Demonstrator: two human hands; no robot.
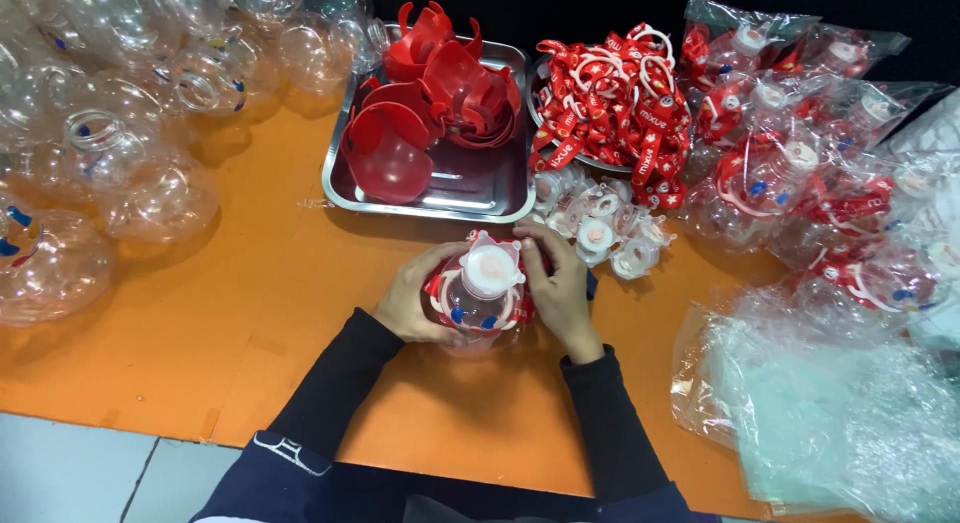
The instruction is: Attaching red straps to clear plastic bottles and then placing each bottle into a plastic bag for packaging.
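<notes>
On the orange table [250, 313], just in front of the steel tray [500, 198], stands a clear round bottle [482, 301] with a white cap and red strap. The left hand [412, 301] cups its side; the right hand [557, 288] wraps the other, fingertips seemingly pinching the cap's edge.

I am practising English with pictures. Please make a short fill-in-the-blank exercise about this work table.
1. Both hands, left hand and right hand, hold one clear ____ with a white cap.
2. The table is ____ in colour.
3. The red cups lie in a metal ____.

Missing words: bottle; orange; tray
</notes>
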